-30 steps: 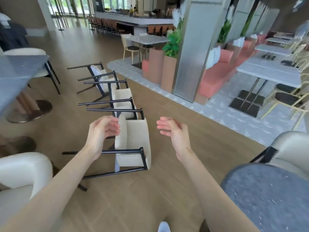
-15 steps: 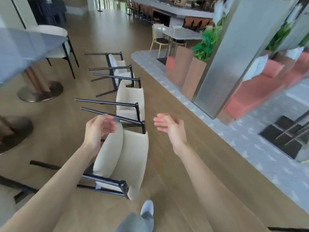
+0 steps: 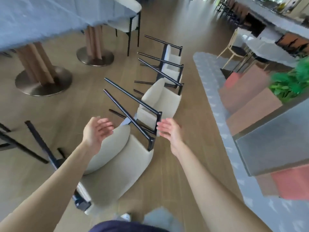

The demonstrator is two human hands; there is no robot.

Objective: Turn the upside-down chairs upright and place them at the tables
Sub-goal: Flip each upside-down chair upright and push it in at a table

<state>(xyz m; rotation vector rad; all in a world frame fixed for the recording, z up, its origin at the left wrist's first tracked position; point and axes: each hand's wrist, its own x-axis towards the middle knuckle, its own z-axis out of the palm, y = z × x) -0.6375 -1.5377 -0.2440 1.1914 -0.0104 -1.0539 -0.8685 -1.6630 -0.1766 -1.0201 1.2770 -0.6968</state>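
Both hands, left (image 3: pixel 97 131) and right (image 3: pixel 168 131), spread empty above the nearest overturned cream-upholstered black-legged chair (image 3: pixel 117 158); next, grip and flip it.

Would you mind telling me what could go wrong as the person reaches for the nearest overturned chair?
Both hands, left hand and right hand, are open and grip nothing; the nearest chair could slip if lifted hastily. Its black legs jut toward the hands and might strike them. The next chair lies close, so the legs may tangle.
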